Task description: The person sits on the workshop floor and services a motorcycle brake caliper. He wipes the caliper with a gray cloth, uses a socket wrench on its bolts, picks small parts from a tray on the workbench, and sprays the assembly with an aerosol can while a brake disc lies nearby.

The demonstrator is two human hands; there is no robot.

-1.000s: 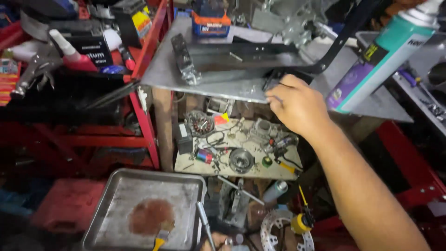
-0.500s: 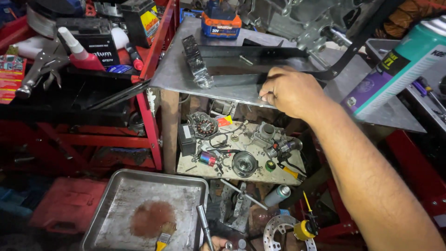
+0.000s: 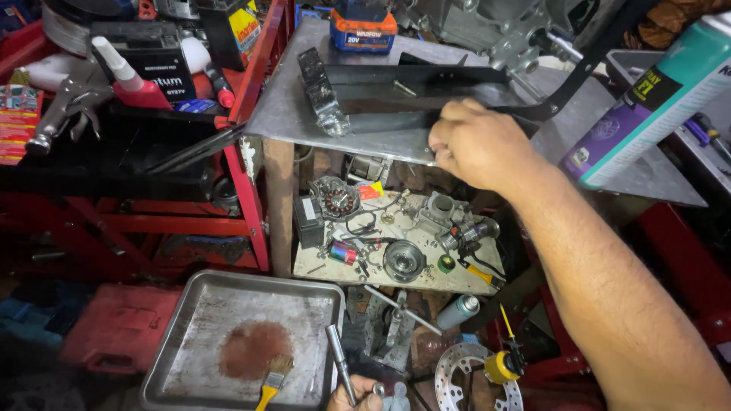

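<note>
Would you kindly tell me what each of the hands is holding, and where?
The right hand grips the metal tabletop's front edge; the left hand pinches the socket extension's lower end.

The worktop (image 3: 304,114) is dull grey metal, scuffed in paler streaks. The bracket (image 3: 426,84) on it, under the right hand (image 3: 480,144), is black, with a black bar (image 3: 579,76) running toward one o'clock. At twelve o'clock sits an orange and blue battery pack (image 3: 363,27). At two o'clock the spray can (image 3: 655,99) is teal over purple with a black band. At seven o'clock the tray (image 3: 190,304) is grey with a rust-brown stain, and the brush (image 3: 272,378) in it has a yellow handle. At nine o'clock the trolley frame (image 3: 244,190) is red, and the bottle (image 3: 126,80) on it is red with a white nozzle. At five o'clock the brake disc (image 3: 457,377) is silver.
</note>
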